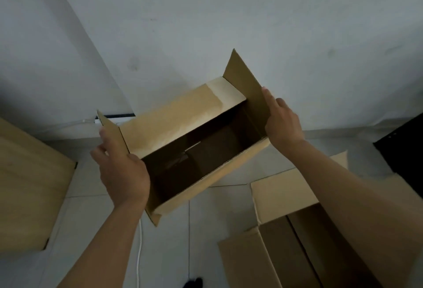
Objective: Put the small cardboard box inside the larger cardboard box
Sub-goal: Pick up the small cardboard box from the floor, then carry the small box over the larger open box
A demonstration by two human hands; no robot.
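Both hands, left (123, 173) and right (282, 120), grasping the small box (183, 116) by its end flaps, best keep it level and lower it squarely into the big box (320, 242).

Two hands are in view, a left hand (123, 173) and a right hand (283, 123). There are two open cardboard boxes: one box held up (183, 113) with four flaps spread, and one box on the floor (286, 198) at the lower right. Also counted: one flat cardboard sheet (29, 184) at the left, one white cable (139, 253), and one dark object (402, 150) at the right edge.
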